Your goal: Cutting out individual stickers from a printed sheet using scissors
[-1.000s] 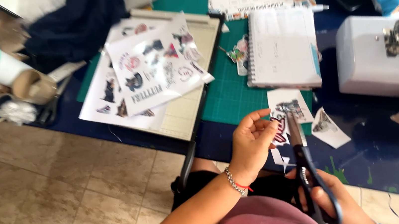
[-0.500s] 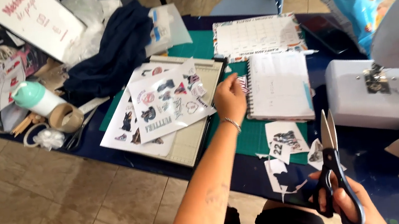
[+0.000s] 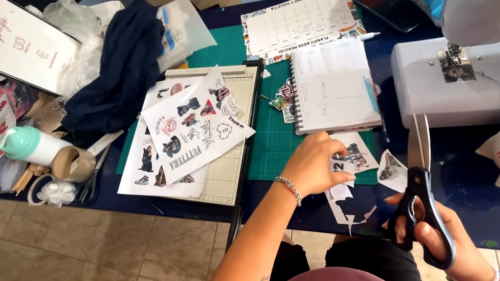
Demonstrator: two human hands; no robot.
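Observation:
My left hand [image 3: 315, 164] is down at the table's front edge, fingers curled onto a small printed paper piece [image 3: 358, 154] with dark figures on it. More cut scraps [image 3: 348, 204] lie just below it, and another cutout [image 3: 389, 167] to its right. My right hand [image 3: 446, 240] grips black-handled scissors [image 3: 418, 159] with the blades pointing up, almost closed, a little right of the paper. A white spiral notebook [image 3: 332, 87] lies just beyond my left hand on a green cutting mat [image 3: 275, 144].
Printed sticker sheets [image 3: 192, 131] rest on a paper trimmer [image 3: 238, 173] at centre left. A white sewing machine [image 3: 475, 77] fills the right side. A dark blue cloth [image 3: 117, 74], a mint-capped bottle [image 3: 31, 145] and a tape roll [image 3: 72, 164] crowd the left. A planner sheet [image 3: 302, 23] lies at the back.
My left hand went from holding a cutout by the scissors, out toward the sticker sheets, then back down onto the paper piece at the front edge. The scissors stayed in my right hand.

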